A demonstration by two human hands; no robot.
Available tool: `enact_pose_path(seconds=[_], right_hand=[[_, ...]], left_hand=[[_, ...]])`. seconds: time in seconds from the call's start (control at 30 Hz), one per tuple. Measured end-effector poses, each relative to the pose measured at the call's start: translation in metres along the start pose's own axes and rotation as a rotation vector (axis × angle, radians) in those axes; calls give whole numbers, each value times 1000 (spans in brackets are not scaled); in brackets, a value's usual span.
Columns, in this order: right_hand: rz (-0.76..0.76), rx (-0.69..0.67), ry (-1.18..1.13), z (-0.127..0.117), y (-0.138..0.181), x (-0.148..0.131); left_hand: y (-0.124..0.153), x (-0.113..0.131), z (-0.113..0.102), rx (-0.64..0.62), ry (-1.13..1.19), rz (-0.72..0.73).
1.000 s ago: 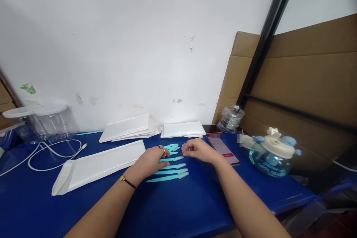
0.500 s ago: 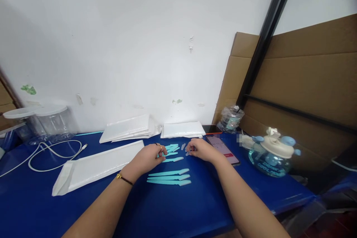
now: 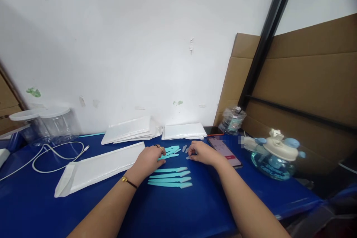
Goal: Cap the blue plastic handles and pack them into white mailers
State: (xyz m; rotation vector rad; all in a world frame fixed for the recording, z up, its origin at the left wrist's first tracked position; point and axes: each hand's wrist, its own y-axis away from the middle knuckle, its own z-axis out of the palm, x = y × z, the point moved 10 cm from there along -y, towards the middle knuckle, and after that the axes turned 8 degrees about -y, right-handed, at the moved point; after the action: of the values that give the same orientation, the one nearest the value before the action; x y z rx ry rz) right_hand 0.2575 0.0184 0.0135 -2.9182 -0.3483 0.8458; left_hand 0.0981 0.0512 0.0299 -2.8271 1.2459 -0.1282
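Several thin turquoise plastic sticks lie on the blue table (image 3: 181,212). One row of the sticks (image 3: 170,177) lies side by side near me; a loose pile of sticks (image 3: 170,151) lies further back. My left hand (image 3: 149,159) rests on the near end of that pile with fingers curled, a ring on one finger. My right hand (image 3: 201,153) lies just right of the pile, fingers bent and pinched near small clear caps (image 3: 184,148). What it pinches is too small to name.
A long white padded envelope (image 3: 97,167) lies to the left, with stacks of envelopes (image 3: 156,131) by the wall. A phone (image 3: 225,151), a teal water bottle (image 3: 275,156), a white cable (image 3: 50,154), clear jars (image 3: 52,124) and cardboard (image 3: 306,81) stand around.
The row of sticks near me has grown by one and lies more neatly. My left hand has drawn back slightly toward the pile; my right hand has barely shifted.
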Motion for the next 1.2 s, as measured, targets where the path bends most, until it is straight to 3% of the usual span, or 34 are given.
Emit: enact_pose_path(seconds=[0.3,0.47,0.67,1.2], right_hand=[[-77,-4,28,5,-3,-17],[-36,-2,29,6,-3,-12],[-39,38,-48,4,-2,-16],[-40,3,-147,10,-2,-20]], left_hand=[[-6,1,2,72,-104,49],[-10,-2,5,37,-114,42],[-8,6,2,102,-164,96],[-8,-1,17,47,76,27]])
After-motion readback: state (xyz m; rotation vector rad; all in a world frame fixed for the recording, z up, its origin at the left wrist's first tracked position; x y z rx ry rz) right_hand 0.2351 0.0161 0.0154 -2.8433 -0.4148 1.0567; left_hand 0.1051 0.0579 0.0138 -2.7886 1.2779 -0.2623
